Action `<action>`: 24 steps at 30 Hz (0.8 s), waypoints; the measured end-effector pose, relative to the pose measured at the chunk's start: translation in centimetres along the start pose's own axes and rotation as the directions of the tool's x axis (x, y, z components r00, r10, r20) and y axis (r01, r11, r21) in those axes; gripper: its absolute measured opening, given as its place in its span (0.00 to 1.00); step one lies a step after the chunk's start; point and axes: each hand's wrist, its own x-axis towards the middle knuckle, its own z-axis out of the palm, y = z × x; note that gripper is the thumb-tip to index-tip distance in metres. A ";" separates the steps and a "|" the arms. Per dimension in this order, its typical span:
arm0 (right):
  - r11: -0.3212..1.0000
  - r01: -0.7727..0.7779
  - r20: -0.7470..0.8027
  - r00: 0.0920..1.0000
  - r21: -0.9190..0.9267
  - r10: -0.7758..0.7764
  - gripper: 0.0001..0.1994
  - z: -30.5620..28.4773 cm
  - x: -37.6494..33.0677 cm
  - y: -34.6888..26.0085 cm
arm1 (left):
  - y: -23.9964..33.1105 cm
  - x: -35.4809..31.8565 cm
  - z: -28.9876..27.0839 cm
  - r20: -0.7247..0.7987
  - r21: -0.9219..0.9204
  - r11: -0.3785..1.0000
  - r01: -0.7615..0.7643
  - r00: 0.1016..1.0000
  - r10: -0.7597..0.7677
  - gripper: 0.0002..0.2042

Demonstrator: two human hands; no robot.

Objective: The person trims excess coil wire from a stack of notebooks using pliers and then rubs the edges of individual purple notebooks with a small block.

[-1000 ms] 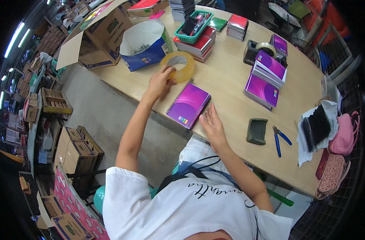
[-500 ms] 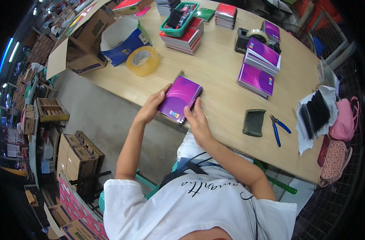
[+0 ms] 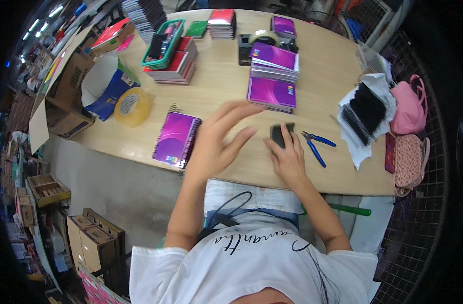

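A purple spiral notebook (image 3: 173, 137) lies near the table's front edge, its dark wire coil sticking out past the cover at both ends. My left hand (image 3: 218, 142) hangs open just right of it, fingers spread and slightly blurred, pointing toward a stack of purple notebooks (image 3: 272, 93). Flat fingers of my right hand (image 3: 291, 163) reach over a small dark green block (image 3: 281, 135), covering part of it; they seem to rest on it without a grip. Beside that hand lie blue-handled cutting pliers (image 3: 317, 147).
A roll of clear tape (image 3: 132, 107), a cut-down blue carton (image 3: 107, 91) and a cardboard box (image 3: 71, 96) stand left. Behind are a green basket (image 3: 164, 44) on red notebooks and a tape dispenser (image 3: 245, 50). Black coils (image 3: 365, 111) and pouches (image 3: 409, 157) lie right.
Both hands have let go of the purple spiral notebook, now on the table. My left hand has moved right, away from it; my right hand has gone to the dark green block. The view has shifted.
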 end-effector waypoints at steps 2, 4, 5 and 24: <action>0.995 0.092 0.005 0.996 -0.035 -0.092 0.26 -1.0 1.3 0.2 | -3.4 5.3 3.8 0.169 0.131 0.971 -0.199 0.970 0.175 0.14; 0.976 0.219 0.141 0.966 -0.015 -0.214 0.25 -4.2 2.0 0.0 | -7.5 9.9 6.7 0.389 0.193 0.877 -0.440 0.855 0.344 0.15; 0.937 0.297 0.021 0.952 0.185 -0.306 0.23 -5.1 1.9 1.5 | -9.3 11.6 7.8 0.520 0.186 0.800 -0.571 0.748 0.413 0.16; 0.993 -0.066 -0.428 0.898 0.099 0.102 0.15 -9.6 1.8 14.4 | 1.6 10.8 1.9 0.275 0.258 0.932 -0.255 0.944 0.183 0.22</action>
